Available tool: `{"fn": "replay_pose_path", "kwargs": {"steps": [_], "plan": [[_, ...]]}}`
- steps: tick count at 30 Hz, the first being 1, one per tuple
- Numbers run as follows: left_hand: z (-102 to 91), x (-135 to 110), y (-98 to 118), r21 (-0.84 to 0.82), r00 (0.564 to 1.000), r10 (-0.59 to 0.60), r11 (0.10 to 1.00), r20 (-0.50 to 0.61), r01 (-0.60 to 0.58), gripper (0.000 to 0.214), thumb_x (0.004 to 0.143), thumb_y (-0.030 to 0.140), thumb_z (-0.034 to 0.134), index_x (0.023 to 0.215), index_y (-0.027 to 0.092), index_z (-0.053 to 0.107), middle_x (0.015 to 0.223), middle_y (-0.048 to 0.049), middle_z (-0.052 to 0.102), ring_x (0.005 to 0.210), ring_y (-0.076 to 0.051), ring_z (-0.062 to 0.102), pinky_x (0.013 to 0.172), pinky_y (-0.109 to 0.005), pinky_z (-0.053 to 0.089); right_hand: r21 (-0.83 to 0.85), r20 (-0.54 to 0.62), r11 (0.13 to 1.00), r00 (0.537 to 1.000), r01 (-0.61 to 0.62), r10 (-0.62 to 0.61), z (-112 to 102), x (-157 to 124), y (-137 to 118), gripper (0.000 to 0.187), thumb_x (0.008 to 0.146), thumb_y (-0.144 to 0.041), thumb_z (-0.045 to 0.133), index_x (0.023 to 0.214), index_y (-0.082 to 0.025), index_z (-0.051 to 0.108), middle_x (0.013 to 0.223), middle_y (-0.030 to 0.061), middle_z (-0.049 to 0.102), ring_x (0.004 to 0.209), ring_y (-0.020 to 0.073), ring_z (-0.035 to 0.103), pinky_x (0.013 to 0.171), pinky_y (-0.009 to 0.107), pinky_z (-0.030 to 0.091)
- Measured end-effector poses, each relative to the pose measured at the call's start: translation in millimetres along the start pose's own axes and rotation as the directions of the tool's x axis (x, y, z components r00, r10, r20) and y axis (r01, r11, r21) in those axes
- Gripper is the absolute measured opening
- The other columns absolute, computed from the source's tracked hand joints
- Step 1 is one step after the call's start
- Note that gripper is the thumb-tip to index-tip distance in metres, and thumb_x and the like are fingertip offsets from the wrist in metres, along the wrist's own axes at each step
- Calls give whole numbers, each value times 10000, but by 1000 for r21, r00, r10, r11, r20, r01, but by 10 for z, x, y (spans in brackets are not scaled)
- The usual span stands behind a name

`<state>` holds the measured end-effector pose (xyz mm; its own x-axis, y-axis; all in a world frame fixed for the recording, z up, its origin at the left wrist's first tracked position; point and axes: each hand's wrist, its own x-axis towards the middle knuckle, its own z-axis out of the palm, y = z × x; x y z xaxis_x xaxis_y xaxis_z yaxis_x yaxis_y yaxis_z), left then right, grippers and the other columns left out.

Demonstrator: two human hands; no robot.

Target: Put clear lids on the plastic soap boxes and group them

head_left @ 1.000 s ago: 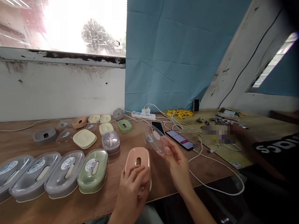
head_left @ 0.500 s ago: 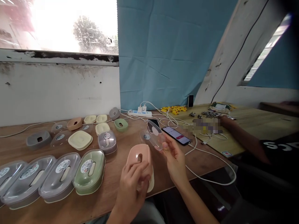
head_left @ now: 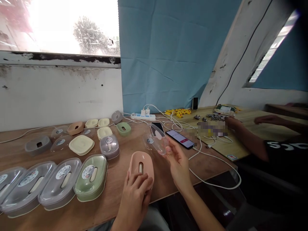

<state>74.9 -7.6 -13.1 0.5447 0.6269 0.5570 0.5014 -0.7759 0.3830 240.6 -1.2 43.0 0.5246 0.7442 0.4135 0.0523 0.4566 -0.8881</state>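
Observation:
My left hand [head_left: 136, 191] is wrapped over the near end of a pink oval plastic box [head_left: 142, 157], near the table's front edge. A cream bar shows through the slot in its top. Between the thumb and fingers of my right hand [head_left: 177, 160] is a clear plastic cover [head_left: 157, 139] with a round label, held tilted above the table to the right of the box. Another clear cover [head_left: 148, 141] with a label lies on the table behind it. To the left of the box stands a green box [head_left: 91, 179] with a clear cover on it.
Several grey covered boxes [head_left: 60, 183] line the left front. Cream bases [head_left: 81, 145] and loose shells, including a green shell [head_left: 124, 128], lie behind. A phone [head_left: 180, 138], white cables and a power strip [head_left: 143, 116] are beyond my right hand. A co-worker's arm [head_left: 247, 138] reaches in at right.
The pink shell has come down level over its cream base, and the bar now shows in its slot. My right hand keeps the clear cover. A second co-worker's hand appears at right.

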Motion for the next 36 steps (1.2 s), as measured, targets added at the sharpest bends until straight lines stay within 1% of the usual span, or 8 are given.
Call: {"fn": "replay_pose_path", "kwargs": {"steps": [7, 12, 17, 20, 25, 29, 32, 36], "plan": [[-131, 23, -169, -25, 996, -85, 996, -36, 84, 222, 851, 180, 481, 1047, 243, 566, 1235, -73, 517, 1198, -236, 436, 937, -448, 468, 0, 17, 1000, 1000, -5, 5, 5, -29, 40, 379, 830, -427, 589, 1175, -273, 565, 1287, 56, 548, 1199, 250, 497, 872, 391, 533], [-214, 56, -160, -109, 983, -127, 984, 132, 142, 204, 843, 170, 493, 1017, 240, 571, 1144, -53, 566, 1092, -207, 512, 879, -379, 501, -11, 35, 1000, 999, -2, 2, 11, -39, 62, 386, 834, -425, 586, 1184, -264, 563, 1278, 63, 558, 1180, 247, 514, 875, 392, 529], [-170, 51, -41, -58, 989, -97, 993, 110, 104, 177, 829, 142, 498, 965, 222, 576, 1080, -51, 595, 1024, -225, 538, 837, -412, 504, -55, 48, 998, 999, 0, 3, 26, -28, 111, 395, 844, -431, 564, 1197, -255, 548, 1299, 71, 539, 1188, 246, 507, 861, 392, 534], [-150, 64, 2, -19, 993, -77, 997, 87, 79, 214, 826, 133, 499, 996, 240, 571, 1049, -35, 611, 978, -220, 552, 819, -423, 502, -216, 47, 973, 997, 75, -66, 3, -13, 171, 379, 881, -415, 505, 1226, -260, 521, 1306, 69, 532, 1184, 239, 506, 913, 424, 492], [-51, 60, 42, 33, 995, -41, 999, 94, 38, 293, 751, 117, 583, 1014, 247, 565, 1063, -24, 619, 1012, -233, 547, 836, -427, 499, -609, 198, 693, 920, 386, -338, -43, 47, 349, 330, 932, -309, 405, 1229, -224, 521, 1249, 81, 569, 1177, 233, 488, 985, 456, 400], [104, 92, 95, 143, 989, -147, 979, 11, 144, 277, 666, 172, 672, 927, 213, 586, 1048, -67, 620, 952, -278, 563, 772, -458, 508, -747, 361, 483, 889, 456, -282, -63, 81, 530, 348, 935, -241, 357, 1231, -171, 527, 1235, 120, 570, 1091, 260, 516, 905, 466, 451], [139, 109, 82, 164, 985, -170, 972, -21, 171, 209, 650, 94, 620, 828, 196, 588, 989, -80, 624, 940, -288, 563, 754, -446, 498, -778, 422, 414, 881, 473, -213, -105, 88, 639, 335, 912, -189, 362, 1171, -166, 574, 1221, 134, 572, 1093, 283, 506, 892, 501, 455], [-66, 32, -47, -151, 969, -245, 959, -13, 240, 167, 660, 118, 600, 803, 202, 577, 896, -47, 595, 892, -227, 561, 774, -360, 472, -770, 449, 411, 872, 488, -195, -150, 79, 649, 321, 879, -160, 397, 1129, -184, 597, 1195, 127, 581, 1178, 299, 452, 945, 541, 417]]}}
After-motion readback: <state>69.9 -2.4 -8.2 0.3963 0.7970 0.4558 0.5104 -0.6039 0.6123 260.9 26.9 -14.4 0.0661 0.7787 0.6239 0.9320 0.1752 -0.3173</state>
